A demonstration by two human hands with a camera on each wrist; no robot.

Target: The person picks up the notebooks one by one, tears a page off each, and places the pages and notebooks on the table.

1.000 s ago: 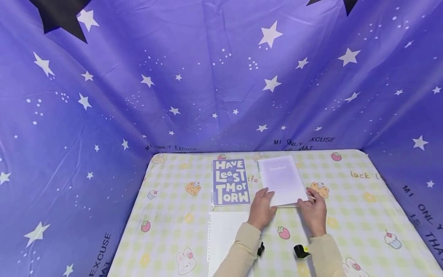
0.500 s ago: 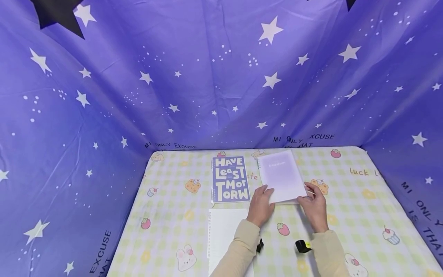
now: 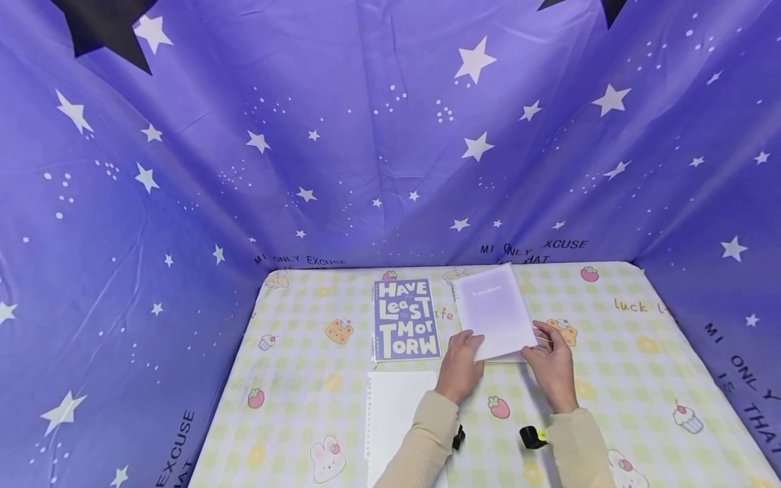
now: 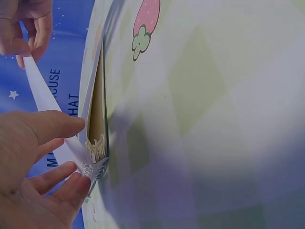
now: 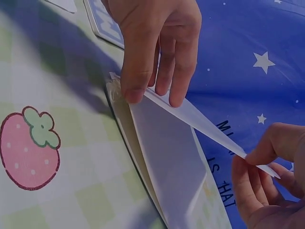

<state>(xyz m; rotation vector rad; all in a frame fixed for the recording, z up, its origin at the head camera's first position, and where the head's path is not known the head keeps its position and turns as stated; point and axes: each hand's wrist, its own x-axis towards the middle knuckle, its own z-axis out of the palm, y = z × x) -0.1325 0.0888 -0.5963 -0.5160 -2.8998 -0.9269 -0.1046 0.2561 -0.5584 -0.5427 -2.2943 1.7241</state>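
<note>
A spiral notebook (image 3: 494,315) with a pale purple cover lettered "freedom" lies at the table's right centre, its coil on the left side. My right hand (image 3: 552,366) pinches the lower right corner of the cover, which slants up off the pages. At the lower left corner, my left hand (image 3: 460,369) holds the notebook beside the coil (image 4: 96,167), thumb at the near edge and fingers over the cover. In the right wrist view, a white page (image 5: 164,157) shows beneath the raised cover, with a gap over the pages below it.
Left of the notebook lies a blue notebook (image 3: 407,318) with large white lettering. A white sheet with a perforated left edge (image 3: 399,407) lies nearer, partly hidden by the left sleeve. Star-printed purple curtains (image 3: 378,135) enclose the checked table (image 3: 293,379).
My right hand has shifted slightly left and the cover's right side has lifted a little more. My left hand stays at the coil corner.
</note>
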